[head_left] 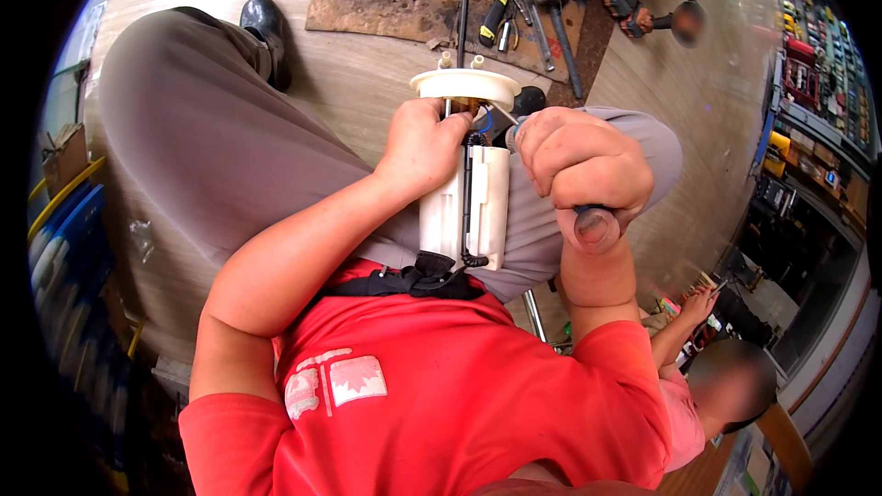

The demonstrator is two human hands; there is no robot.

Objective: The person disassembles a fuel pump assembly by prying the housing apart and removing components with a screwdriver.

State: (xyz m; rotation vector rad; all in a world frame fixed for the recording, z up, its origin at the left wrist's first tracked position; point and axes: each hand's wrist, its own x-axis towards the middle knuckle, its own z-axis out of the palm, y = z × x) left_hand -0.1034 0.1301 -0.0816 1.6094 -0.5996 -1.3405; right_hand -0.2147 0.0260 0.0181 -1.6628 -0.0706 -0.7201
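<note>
A white plastic fuel pump module lies lengthwise between my thighs, its round flange facing away from me. My left hand is closed around it just below the flange, over the metal rods. A black corrugated hose runs down the body, and a blue wire shows by my left fingertips. My right hand is wrapped around a screwdriver, whose handle end pokes out toward me. Its thin shaft slants up to the flange's underside; whether the tip touches anything I cannot tell.
Ahead on the floor, a stained cardboard sheet bears a hammer, a yellow-and-black screwdriver, wrenches and other tools. A cordless power tool lies to its right. Stocked shelves line the right side. Another person's arm is at lower right.
</note>
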